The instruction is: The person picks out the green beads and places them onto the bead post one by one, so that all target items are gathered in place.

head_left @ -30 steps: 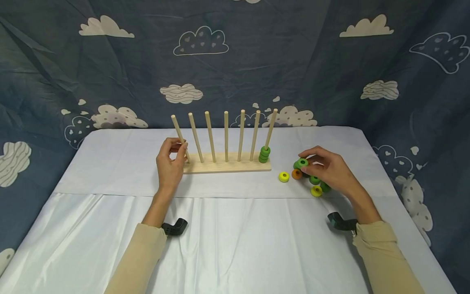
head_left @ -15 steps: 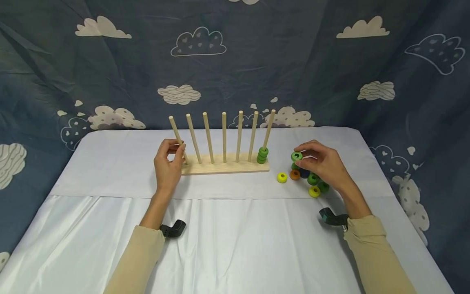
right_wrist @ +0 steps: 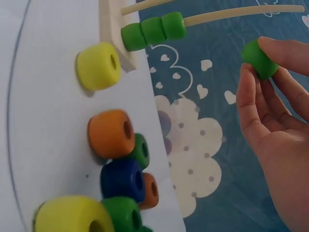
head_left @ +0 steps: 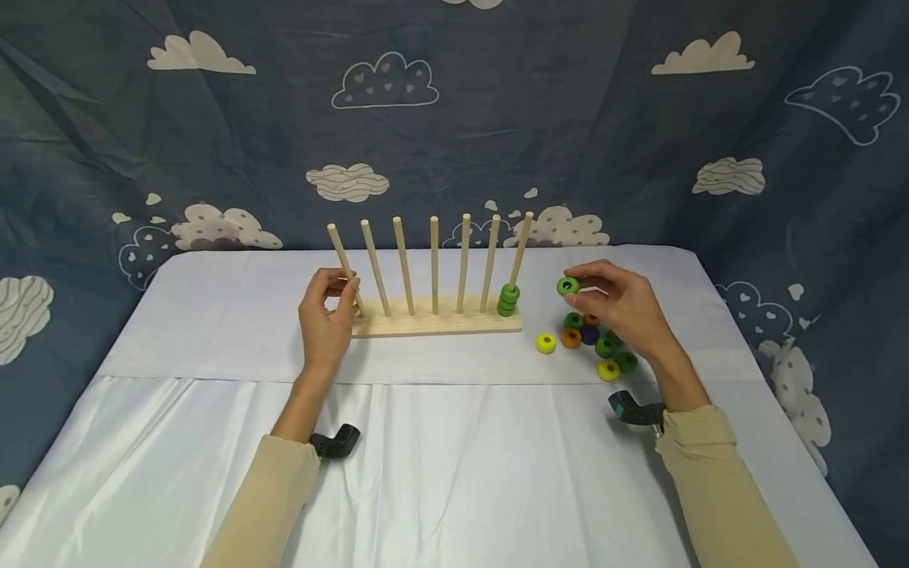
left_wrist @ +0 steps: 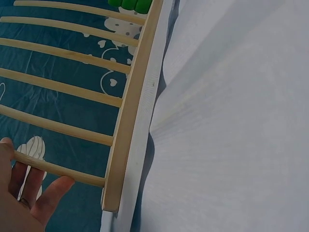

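Note:
A wooden peg stand with a row of upright pegs stands on the table. Its rightmost peg carries three green beads. At the opposite end, the left hand pinches the leftmost peg between thumb and fingers. Right of the stand, the right hand holds a green bead by its edges, raised above the table with its hole showing. Below that hand lie loose beads: yellow, orange, dark blue and several green ones.
A white cloth covers the table. Behind it hangs a dark blue curtain with cloud prints. Another yellow bead lies at the near side of the loose group. Each wrist wears a black camera.
The right hand has lifted the green bead from the pile and moved it up and left, toward the stand. The left hand has stayed on its peg.

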`<state>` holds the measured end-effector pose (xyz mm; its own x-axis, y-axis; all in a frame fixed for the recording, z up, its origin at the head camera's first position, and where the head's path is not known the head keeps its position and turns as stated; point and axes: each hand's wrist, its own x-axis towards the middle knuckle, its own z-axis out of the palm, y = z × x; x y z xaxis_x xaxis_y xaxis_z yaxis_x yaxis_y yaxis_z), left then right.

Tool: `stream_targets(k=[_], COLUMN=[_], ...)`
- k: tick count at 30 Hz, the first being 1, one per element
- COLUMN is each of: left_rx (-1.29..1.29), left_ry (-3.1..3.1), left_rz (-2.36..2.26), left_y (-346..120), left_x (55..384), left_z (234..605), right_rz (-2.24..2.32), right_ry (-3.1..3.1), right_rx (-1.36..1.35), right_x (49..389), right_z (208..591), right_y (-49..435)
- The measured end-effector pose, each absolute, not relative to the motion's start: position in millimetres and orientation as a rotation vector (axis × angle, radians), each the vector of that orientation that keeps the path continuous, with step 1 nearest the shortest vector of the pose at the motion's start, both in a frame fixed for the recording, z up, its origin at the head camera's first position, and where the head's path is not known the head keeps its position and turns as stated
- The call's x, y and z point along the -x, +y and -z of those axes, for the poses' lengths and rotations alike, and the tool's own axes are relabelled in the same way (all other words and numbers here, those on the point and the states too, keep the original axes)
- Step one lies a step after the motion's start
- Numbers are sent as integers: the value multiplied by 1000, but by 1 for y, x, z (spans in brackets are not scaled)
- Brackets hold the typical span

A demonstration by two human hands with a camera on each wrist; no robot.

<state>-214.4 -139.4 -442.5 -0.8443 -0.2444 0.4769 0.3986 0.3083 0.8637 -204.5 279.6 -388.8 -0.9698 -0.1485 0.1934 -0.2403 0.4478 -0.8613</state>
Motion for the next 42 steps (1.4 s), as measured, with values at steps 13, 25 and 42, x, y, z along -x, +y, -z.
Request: stream_targets(k=[13,25,42], left_rx=[134,134,122], left_ry=[-2043,-2037,-2022], left_rz=[1579,1584,1572], left_y=[-140,-139,-137], left_x=[215,215,215], left_z=[442,441,441], right_rz=[-1556,-1682,-1625], right_ry=[-2529,-2444,-2375], right_rx=[-389,-332,-315], right_x=[212,219,230], right_z=[373,360,338], right_y=[264,248,235])
